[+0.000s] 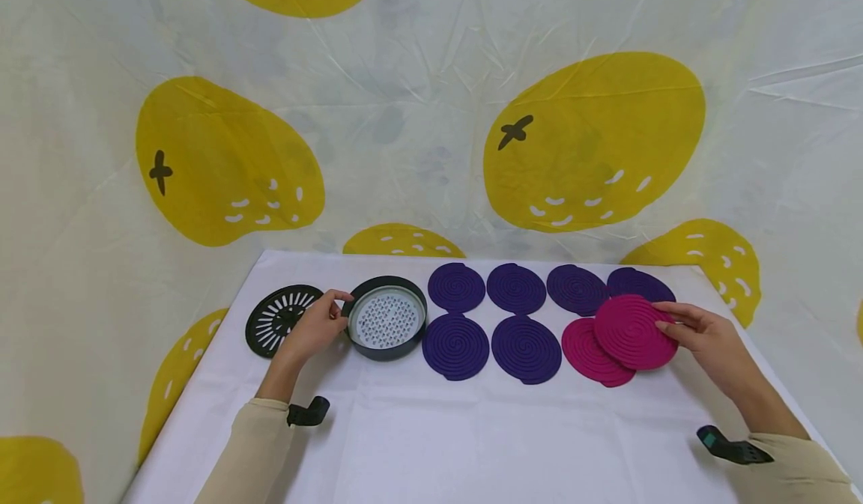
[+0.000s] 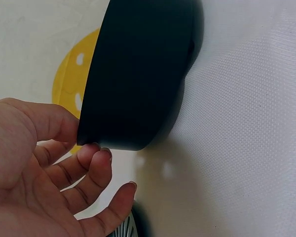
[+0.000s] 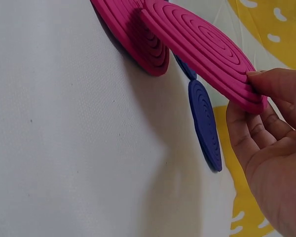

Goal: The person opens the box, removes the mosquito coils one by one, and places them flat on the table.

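Note:
My left hand [image 1: 315, 333] pinches the left rim of a dark round mosquito coil holder [image 1: 387, 353], which has a pale studded inner base. In the left wrist view, thumb and fingertips meet at the edge of the holder [image 2: 135, 74]. On the right, my right hand [image 1: 708, 343] holds a pink mosquito coil [image 1: 634, 332] by its right edge, thumb on top and fingers beneath. That coil [image 3: 207, 47] is tilted above the table in the right wrist view. It partly covers a second pink coil [image 1: 585, 350] and overlaps a purple coil [image 1: 640, 283] behind.
Several purple coils [image 1: 456, 347] lie in two rows right of the holder. A dark slotted lid [image 1: 266, 332] lies at the left, partly behind my left hand. White cloth [image 1: 472, 444] covers the table; a patterned curtain [image 1: 404, 152] hangs behind its far edge.

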The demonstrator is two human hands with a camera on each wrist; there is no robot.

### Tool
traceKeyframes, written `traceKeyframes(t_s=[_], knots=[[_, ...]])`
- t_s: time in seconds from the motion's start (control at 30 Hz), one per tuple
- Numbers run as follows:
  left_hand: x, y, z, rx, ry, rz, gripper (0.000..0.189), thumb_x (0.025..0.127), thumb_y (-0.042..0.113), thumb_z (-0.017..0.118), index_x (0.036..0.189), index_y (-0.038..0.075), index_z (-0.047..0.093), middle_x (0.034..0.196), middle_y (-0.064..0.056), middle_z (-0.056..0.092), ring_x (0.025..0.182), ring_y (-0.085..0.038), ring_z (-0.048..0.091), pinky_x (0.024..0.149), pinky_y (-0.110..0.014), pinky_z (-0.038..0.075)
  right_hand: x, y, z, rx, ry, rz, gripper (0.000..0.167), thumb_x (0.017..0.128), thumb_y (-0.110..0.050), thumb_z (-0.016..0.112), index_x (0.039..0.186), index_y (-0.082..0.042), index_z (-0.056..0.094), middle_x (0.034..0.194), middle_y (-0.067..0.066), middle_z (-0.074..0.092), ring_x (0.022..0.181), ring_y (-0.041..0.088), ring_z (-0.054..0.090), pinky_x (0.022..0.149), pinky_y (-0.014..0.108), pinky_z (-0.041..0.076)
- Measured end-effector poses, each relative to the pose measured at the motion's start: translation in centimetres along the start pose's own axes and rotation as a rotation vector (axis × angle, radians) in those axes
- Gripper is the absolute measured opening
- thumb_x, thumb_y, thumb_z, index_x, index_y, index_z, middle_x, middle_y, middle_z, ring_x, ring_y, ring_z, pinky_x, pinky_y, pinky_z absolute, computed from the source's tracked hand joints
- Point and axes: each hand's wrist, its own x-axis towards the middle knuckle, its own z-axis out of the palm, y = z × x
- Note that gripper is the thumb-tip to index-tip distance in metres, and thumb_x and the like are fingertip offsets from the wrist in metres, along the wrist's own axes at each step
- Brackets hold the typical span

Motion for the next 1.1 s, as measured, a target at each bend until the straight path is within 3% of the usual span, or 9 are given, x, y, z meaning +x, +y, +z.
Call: traceKeyframes(t_s=[0.3, 0.67, 1.1], knots=[[0.1, -0.1, 0.0, -0.002, -0.002, -0.010, 0.040, 0.096, 0.002, 0.058, 0.136, 0.005, 0.051, 0.092, -0.009, 0.048, 0.080, -0.021, 0.050, 0.067, -0.032, 0.043, -0.1, 0.6, -0.7, 0.072, 0.008, -0.023, 0.037, 0.101, -0.013, 0.063, 0.137, -0.005, 0.058, 0.104, -0.019, 0.070, 0.089, -0.003, 0.063, 0.074, 0.013, 0.052], [0.2, -0.3, 0.0, -0.006, 0.003, -0.002, 0.040, 0.096, 0.002, 0.058, 0.136, 0.005, 0.052, 0.092, -0.009, 0.048, 0.080, -0.022, 0.050, 0.068, -0.033, 0.043, -0.2, 1.0, -1.7, 0.016, 0.015, 0.074, 0.042, 0.102, -0.025, 0.062, 0.141, -0.012, 0.057, 0.106, -0.034, 0.063, 0.092, -0.011, 0.060, 0.075, 0.010, 0.050], [0.2, -0.4, 0.1, -0.015, 0.003, -0.004, 0.041, 0.096, 0.002, 0.058, 0.136, 0.006, 0.052, 0.093, -0.009, 0.048, 0.080, -0.022, 0.050, 0.068, -0.033, 0.043, -0.2, 1.8, -2.6, 0.002, 0.013, 0.071, 0.038, 0.102, -0.023, 0.061, 0.138, -0.013, 0.058, 0.105, -0.034, 0.062, 0.091, -0.012, 0.060, 0.073, 0.009, 0.050]])
